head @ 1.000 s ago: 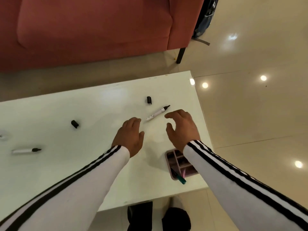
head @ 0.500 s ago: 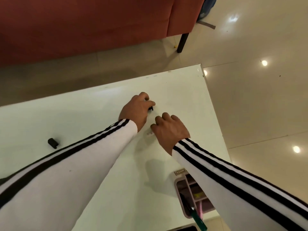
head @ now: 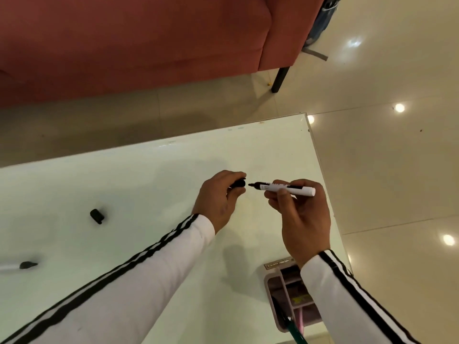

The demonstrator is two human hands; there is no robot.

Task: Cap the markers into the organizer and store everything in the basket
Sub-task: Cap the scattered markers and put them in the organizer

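Observation:
My right hand (head: 301, 214) holds a white marker (head: 285, 187) level above the white table (head: 149, 194), its black tip pointing left. My left hand (head: 218, 197) pinches a black cap (head: 238, 182) a short gap from that tip. A second black cap (head: 96, 216) lies on the table to the left. Another uncapped marker (head: 17, 266) lies at the left edge, partly cut off. The pink organizer (head: 288, 294) sits at the near right corner, partly hidden by my right sleeve, with a green pen (head: 295, 333) sticking out. No basket is in view.
A red sofa (head: 136, 45) stands beyond the table, with a black leg (head: 279, 79) at its right end. Glossy tiled floor (head: 385, 157) lies to the right of the table's edge. A dark bag (head: 323, 18) rests behind the sofa.
Both hands were down on the table over the cap and marker. Now they are raised, the left with the cap and the right with the marker, facing each other.

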